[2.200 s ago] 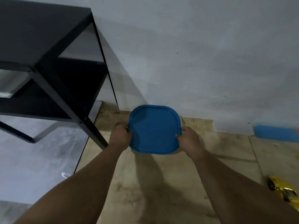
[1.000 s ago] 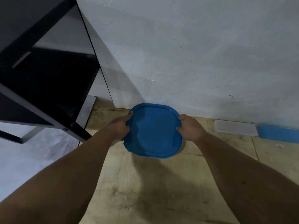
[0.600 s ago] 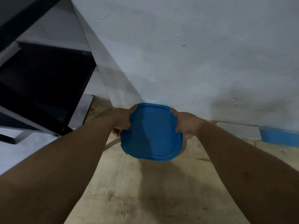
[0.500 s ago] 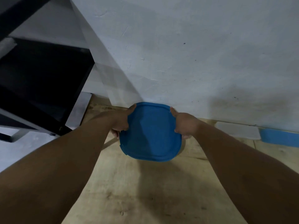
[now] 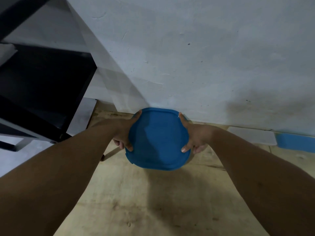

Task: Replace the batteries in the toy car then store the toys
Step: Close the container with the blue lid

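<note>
A container with a blue lid (image 5: 158, 138) is held close to the white wall, above the wooden floor. My left hand (image 5: 125, 133) grips its left side, thumb on the lid's edge and fingers underneath. My right hand (image 5: 193, 137) grips the right side the same way. The lid hides the container's body and whatever is inside. No toy car is in view.
A black shelf unit (image 5: 42, 92) stands to the left, its leg near my left forearm. Against the wall on the right lie a flat white lid (image 5: 252, 136) and a blue box (image 5: 296, 142). The wooden floor (image 5: 153, 201) stretches below.
Both hands have carried the blue-lidded container forward, closer to the wall, and my thumbs have shifted onto the lid's edges. The yellow toy car at the right has dropped out of view.
</note>
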